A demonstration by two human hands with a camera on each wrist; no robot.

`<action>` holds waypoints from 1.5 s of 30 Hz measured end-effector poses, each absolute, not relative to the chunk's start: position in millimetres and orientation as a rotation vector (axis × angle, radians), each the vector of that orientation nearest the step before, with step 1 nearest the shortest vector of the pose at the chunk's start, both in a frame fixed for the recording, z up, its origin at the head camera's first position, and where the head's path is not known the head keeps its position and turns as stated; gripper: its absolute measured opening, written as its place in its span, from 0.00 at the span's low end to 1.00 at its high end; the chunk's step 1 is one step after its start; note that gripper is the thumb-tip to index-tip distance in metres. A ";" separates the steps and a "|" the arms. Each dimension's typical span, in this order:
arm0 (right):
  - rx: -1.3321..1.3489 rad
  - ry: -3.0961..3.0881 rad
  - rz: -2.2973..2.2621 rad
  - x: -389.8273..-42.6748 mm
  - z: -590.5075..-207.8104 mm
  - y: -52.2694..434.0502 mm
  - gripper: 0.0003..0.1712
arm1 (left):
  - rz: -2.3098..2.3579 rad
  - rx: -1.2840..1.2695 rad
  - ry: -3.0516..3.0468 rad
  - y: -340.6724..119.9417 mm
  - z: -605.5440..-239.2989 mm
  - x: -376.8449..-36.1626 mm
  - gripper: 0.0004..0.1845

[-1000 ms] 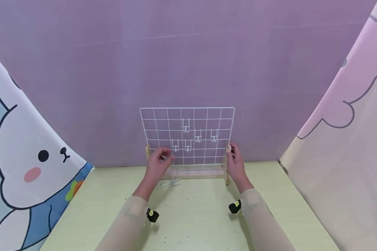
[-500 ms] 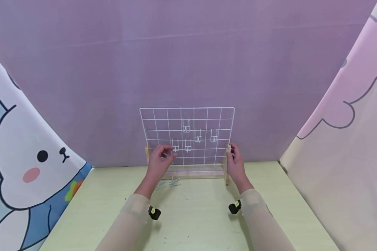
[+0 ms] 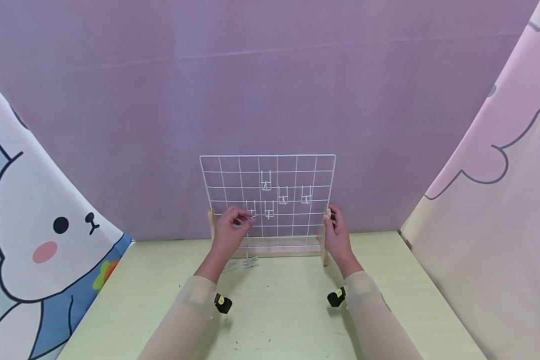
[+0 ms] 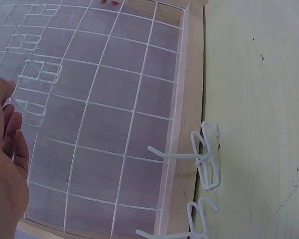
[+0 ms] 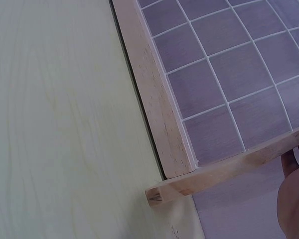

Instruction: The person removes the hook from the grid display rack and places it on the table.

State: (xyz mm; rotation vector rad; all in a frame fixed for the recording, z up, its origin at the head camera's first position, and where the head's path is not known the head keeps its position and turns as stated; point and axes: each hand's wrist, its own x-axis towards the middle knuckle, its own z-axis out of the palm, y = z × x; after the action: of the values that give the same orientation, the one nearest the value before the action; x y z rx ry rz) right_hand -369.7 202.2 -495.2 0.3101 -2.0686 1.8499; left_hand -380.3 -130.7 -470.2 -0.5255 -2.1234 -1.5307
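Observation:
A white wire grid panel (image 3: 267, 155) stands upright in a wooden stand (image 3: 283, 253). Several white wire hooks hang on it, such as the topmost one (image 3: 266, 185). My left hand (image 3: 227, 232) is at the lower left hook (image 4: 36, 113), its thumb and fingertips pinching the prong that sticks out; the fingers partly cover this hook in the head view. On the other side, my right hand (image 3: 337, 239) grips the stand's right wooden post (image 5: 249, 162). Its fingers go behind the post, partly hidden in the right wrist view.
Two loose wire hooks lie on the pale table (image 3: 270, 310) in front of the stand's left part, one nearer the middle (image 4: 207, 159). A purple cloth backdrop (image 3: 270, 90) rises right behind the grid. Printed cloths flank the table on both sides.
My left hand has shifted slightly right and up, and its fingertips have come onto the lower left hook. The right hand, the grid and the other hooks stay put.

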 end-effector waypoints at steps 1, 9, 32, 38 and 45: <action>0.311 -2.069 1.849 -369.5 -495.0 202.1 0.26 | -1.532 -0.528 -2.112 -129.9 -470.0 -380.5 0.10; 0.318 -2.067 1.840 -368.4 -495.0 202.0 0.27 | -1.537 -0.555 -2.110 -128.3 -468.2 -380.1 0.06; 0.304 -2.082 1.834 -368.2 -495.4 203.1 0.25 | -1.480 -0.528 -2.108 -132.1 -470.7 -378.4 0.06; 0.315 -2.068 1.813 -385.0 -515.2 206.2 0.26 | -1.463 -0.507 -2.069 -134.0 -472.3 -379.1 0.05; 0.332 -2.062 1.774 -392.8 -525.2 209.7 0.25 | -1.449 -0.519 -1.980 -137.4 -470.0 -375.9 0.06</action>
State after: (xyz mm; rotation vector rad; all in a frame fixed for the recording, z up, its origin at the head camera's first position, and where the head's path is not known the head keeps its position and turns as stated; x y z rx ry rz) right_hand -392.8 209.7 -525.2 0.3318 -2.0619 1.7736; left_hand -375.9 -137.4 -470.0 -0.5191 -1.9802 -1.4492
